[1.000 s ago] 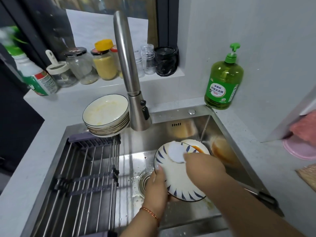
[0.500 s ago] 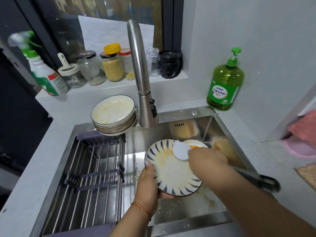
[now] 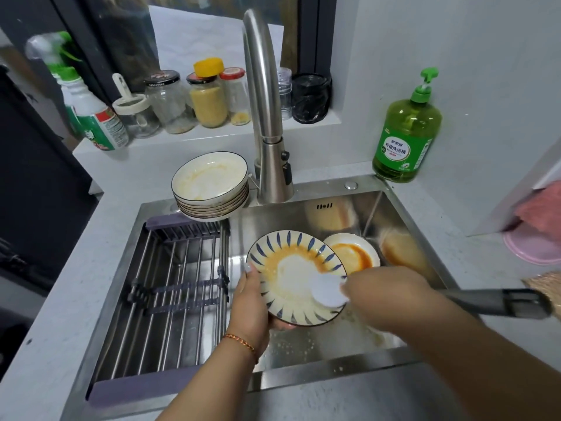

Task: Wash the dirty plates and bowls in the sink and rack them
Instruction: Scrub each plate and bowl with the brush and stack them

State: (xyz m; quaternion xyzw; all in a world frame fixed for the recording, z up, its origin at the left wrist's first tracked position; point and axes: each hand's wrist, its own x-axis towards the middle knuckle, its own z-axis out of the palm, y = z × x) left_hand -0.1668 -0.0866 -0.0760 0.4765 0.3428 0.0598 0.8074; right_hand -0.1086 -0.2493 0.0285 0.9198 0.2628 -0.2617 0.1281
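Left hand (image 3: 249, 302) grips blue-petal plate (image 3: 291, 268) by its left rim, tilted over the sink (image 3: 403, 354); right hand (image 3: 382, 287) presses white sponge (image 3: 329, 291) on lower-right face, orange smear lying up-left.

I'm seeing a green soap bottle (image 3: 406, 141) standing on the table (image 3: 115, 183) right of the tap (image 3: 267, 117). Jars (image 3: 209, 95) are lining the ledge (image 3: 230, 132) behind, with a spray bottle (image 3: 91, 117) sitting at its left end. Something pink (image 3: 537, 235) is lying at the far right.
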